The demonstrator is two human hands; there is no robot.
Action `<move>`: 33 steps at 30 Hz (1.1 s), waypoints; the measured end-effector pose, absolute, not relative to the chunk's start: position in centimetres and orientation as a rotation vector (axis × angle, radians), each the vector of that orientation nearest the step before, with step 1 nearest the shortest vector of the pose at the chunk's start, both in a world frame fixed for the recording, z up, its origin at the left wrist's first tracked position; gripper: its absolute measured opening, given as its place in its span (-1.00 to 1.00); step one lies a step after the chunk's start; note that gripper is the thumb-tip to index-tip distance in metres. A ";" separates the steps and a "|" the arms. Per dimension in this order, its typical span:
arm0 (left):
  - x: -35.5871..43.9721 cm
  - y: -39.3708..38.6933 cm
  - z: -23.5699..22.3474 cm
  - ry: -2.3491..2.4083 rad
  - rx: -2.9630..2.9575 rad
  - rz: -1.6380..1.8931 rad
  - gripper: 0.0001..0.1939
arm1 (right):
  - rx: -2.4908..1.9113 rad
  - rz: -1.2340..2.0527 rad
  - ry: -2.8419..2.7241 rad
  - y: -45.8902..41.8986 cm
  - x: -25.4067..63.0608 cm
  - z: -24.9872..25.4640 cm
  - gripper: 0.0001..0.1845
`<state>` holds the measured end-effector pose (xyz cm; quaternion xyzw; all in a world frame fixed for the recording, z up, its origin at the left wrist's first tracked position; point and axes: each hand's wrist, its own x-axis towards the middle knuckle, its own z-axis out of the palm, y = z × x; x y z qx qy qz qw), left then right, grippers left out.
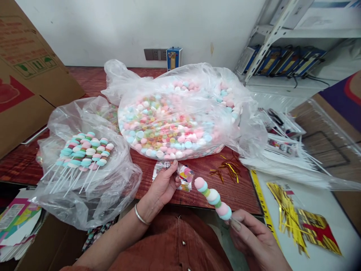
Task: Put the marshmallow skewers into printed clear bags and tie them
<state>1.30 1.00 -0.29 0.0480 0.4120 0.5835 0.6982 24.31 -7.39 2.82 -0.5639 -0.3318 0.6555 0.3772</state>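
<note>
Candy skewer [213, 196] is located right of centre, raised over the near edge of the tabletop [249, 197]. Inspection runs left to right. A cardboard box [31, 75] stands at far left; beside it, a group of marshmallow sticks [86, 150] rests on a clear bag [117, 184]. At centre, the left hand [163, 186] has thumb and fingers closed on a printed packet [186, 174], just below a large candy bag [180, 109]. The skewer lies right of that hand, with a gap between its pink tip and the packet. Its long axis runs obliquely, the tip pointing forward and leftward, towards the packet side. The right hand [251, 233], the nearer one, is clamped on the skewer's lower end, thumb and finger pinched together. Loose gold ties [233, 173] lie on the tabletop beyond the skewer.
</note>
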 end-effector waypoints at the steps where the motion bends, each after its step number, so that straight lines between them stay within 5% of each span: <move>1: 1.3 1.0 -0.3 0.914 0.102 1.299 -0.61 | -1.435 1.676 -0.840 -7.4 24.3 2.7 -0.58; 16: 2.3 0.4 0.4 1.057 0.459 1.499 -0.71 | -1.603 1.232 -1.501 -7.4 24.1 3.0 -0.69; 27: 3.5 1.0 3.5 0.562 0.030 1.355 -0.84 | -1.450 0.588 -1.734 -7.4 19.9 1.0 -0.83; 33: 3.8 1.7 4.1 0.500 -0.016 1.323 -0.78 | -1.474 0.932 -1.480 -7.4 18.5 1.9 -0.64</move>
